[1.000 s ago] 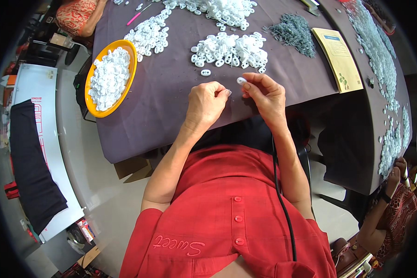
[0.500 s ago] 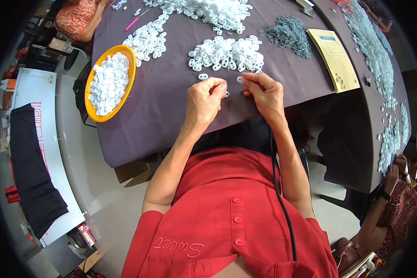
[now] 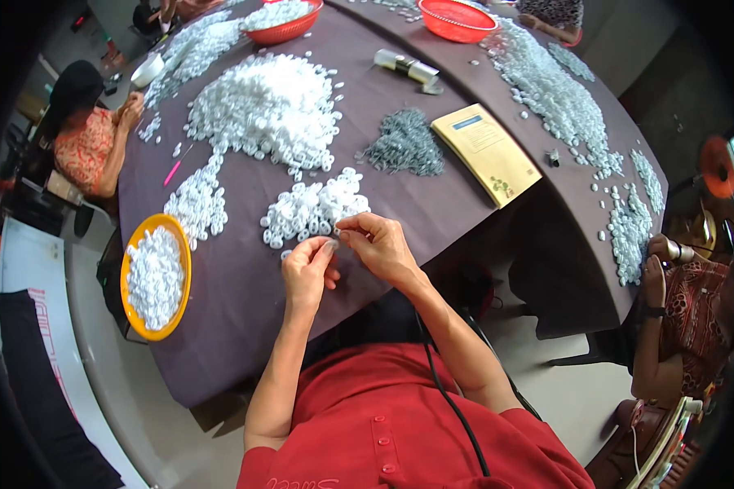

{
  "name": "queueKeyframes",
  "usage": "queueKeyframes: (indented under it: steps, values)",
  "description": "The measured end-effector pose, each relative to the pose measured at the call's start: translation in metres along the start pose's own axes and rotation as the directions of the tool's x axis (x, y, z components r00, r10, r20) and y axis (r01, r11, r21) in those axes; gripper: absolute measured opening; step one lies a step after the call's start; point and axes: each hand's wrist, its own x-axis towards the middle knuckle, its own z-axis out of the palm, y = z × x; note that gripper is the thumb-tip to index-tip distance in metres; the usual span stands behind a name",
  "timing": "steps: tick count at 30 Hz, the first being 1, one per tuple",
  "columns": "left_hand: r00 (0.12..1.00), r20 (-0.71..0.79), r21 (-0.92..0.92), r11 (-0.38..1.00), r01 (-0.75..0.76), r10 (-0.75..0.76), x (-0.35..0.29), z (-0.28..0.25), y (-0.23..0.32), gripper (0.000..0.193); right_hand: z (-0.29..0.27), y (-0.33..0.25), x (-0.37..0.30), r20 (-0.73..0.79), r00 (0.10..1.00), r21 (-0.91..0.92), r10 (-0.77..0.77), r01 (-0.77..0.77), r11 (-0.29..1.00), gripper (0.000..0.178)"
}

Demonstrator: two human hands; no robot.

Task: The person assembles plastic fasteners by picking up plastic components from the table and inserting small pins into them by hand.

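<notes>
My left hand is closed in a pinch above the front of the dark tablecloth. What its fingertips hold is too small to make out. Beside it, slightly higher and to the right, my right hand pinches a small white plastic piece between thumb and forefinger. The fingertips of both hands are close together. Just beyond them lies a small heap of white oval pieces with holes. One more white piece lies near the left fingertips, partly hidden.
A yellow bowl of white pieces stands left, near a pink-handled tool. Farther off are a large white heap, a grey heap, a yellow booklet and red baskets. Co-workers sit left and right. A black cable crosses my lap.
The view has shifted, bringing more of the far table into sight. My hands, apart before, are now close together, with the right one still pinching a white piece.
</notes>
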Motion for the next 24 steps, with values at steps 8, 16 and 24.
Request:
queueKeyframes:
  steps: [8,16,24]
  values:
    - [0.974,-0.153,-0.068,0.982,-0.179,0.167,0.012,-0.013,-0.009,0.012,-0.067,0.012,0.072,-0.201,0.913,-0.41,-0.355,0.251,0.877,0.011]
    - [0.948,-0.229,-0.085,0.965,-0.246,0.222,0.014,-0.014,-0.016,0.011,-0.162,0.04,0.157,-0.416,0.848,-0.623,-0.328,-0.003,0.782,0.015]
    - [0.948,-0.246,-0.035,0.975,-0.218,0.203,0.011,-0.014,-0.011,0.012,-0.193,0.061,0.236,-0.531,0.845,-0.063,0.068,-0.119,0.991,0.035]
